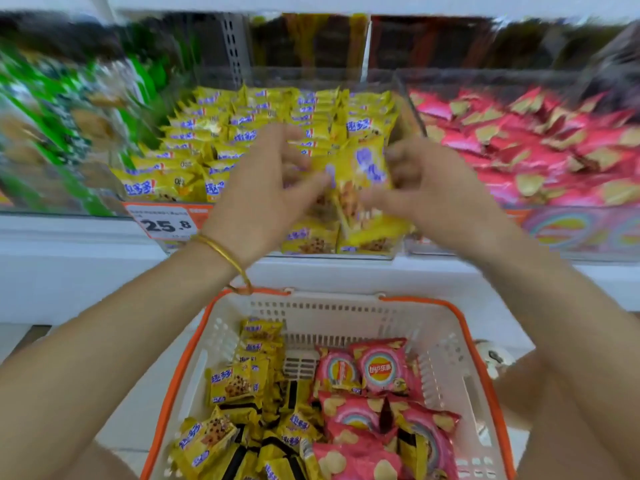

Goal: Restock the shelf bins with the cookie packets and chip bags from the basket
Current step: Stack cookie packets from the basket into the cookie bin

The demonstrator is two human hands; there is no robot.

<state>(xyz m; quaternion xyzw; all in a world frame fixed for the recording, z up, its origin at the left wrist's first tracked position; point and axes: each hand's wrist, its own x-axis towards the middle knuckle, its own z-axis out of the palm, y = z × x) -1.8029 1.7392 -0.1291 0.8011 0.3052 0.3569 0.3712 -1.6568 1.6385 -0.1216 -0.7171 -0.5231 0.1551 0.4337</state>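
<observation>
1. While motion blurs much of the view, a bunch of yellow cookie packets [360, 178] sits between the two hands, held from either side.
2. The left hand [263, 192] pinches the bunch's left edge with curled fingers and thumb. The right hand [429, 192] grips its right edge, fingers curled inward.
3. Both bare forearms reach forward and up from the lower corners. The hands are nearly level, palms turned toward each other. A gold bracelet [221, 251] circles the left wrist.
4. Directly behind the hands, a clear cookie bin [375, 258] on the shelf [69, 244] is packed with rows of the same yellow packets.
5. Just right of the right hand, a chip bin [585, 245] holds a heap of pink bags [540, 150]. Left of the left hand is a bin of green packets [52, 116], too blurred to read.
6. Beside the left wrist, on its left, a price tag [162, 223] reads 25.8.
7. Below the forearms, nearer the person, stands a white basket [346, 306] with an orange rim. Loose cookie packets [235, 386] fill the side under the left arm, and chip bags [377, 368] fill the side under the right.
</observation>
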